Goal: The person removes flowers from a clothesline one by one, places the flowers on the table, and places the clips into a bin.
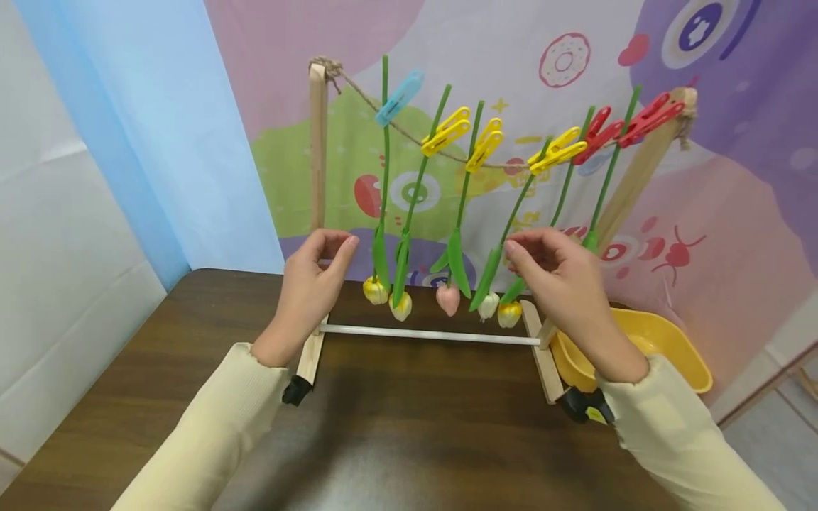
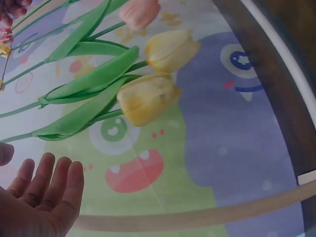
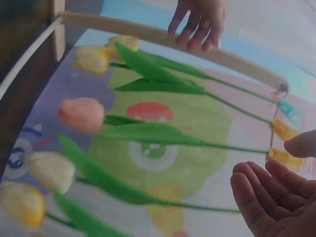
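Several artificial tulips hang head-down from a twine line (image 1: 409, 135), clipped by a blue clothespin (image 1: 400, 98), yellow clothespins (image 1: 446, 132) and red clothespins (image 1: 652, 119). My left hand (image 1: 313, 284) is held up just left of the leftmost yellow tulip (image 1: 375, 290), thumb and fingers loosely bent around nothing. Beside the white tulip (image 1: 488, 305), my right hand (image 1: 562, 291) is raised the same way, fingertips near a green leaf and nothing in its grasp. It hides part of the rightmost stems. A pink tulip (image 3: 81, 115) hangs between the hands in the right wrist view.
Wooden posts (image 1: 317, 149) carry the twine, joined low down by a white rod (image 1: 428, 334). Black clamps (image 1: 297, 390) sit at the feet of the frame. A yellow basin (image 1: 693, 362) stands at the right on the brown table (image 1: 396, 440), before a cartoon-printed cloth (image 1: 281, 170).
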The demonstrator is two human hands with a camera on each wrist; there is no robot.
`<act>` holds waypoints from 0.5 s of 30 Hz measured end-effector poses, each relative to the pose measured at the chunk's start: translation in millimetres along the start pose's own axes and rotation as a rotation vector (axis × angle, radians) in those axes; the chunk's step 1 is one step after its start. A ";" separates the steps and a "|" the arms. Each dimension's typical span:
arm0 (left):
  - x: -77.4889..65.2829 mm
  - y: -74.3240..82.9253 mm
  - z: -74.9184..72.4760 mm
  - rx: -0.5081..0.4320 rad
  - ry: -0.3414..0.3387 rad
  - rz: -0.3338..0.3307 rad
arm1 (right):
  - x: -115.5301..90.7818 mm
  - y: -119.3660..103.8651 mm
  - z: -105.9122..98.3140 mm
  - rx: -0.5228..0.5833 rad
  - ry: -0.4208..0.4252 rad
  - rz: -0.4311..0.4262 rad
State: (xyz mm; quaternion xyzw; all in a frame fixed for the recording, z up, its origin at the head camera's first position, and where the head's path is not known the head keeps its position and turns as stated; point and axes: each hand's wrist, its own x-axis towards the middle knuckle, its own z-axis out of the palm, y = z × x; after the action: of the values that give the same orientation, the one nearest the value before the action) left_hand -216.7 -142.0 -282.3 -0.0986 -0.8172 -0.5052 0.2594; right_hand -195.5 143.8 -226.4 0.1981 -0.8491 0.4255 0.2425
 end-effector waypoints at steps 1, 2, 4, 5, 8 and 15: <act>2.3 2.2 1.0 -0.011 0.002 0.004 | 2.1 -3.0 1.3 0.009 -0.005 -0.007; 4.3 4.5 2.0 -0.018 0.004 0.007 | 4.5 -6.2 2.7 0.019 -0.011 -0.012; 8.5 9.1 3.9 -0.035 0.001 0.014 | 8.9 -12.8 5.3 0.034 -0.031 -0.015; 10.6 11.3 4.7 -0.044 0.001 0.017 | 11.3 -16.2 6.4 0.044 -0.041 -0.016; 16.7 17.0 7.2 -0.079 -0.008 0.024 | 18.7 -27.8 9.8 0.089 -0.073 -0.014; 28.7 27.7 12.1 -0.122 -0.023 0.042 | 38.1 -58.7 16.7 0.129 -0.086 -0.030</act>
State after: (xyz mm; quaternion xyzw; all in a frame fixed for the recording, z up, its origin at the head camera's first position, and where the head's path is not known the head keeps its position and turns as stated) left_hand -233.1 -121.3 -250.2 -0.1371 -0.7854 -0.5475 0.2541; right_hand -198.3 92.3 -176.2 0.2441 -0.8265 0.4667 0.1989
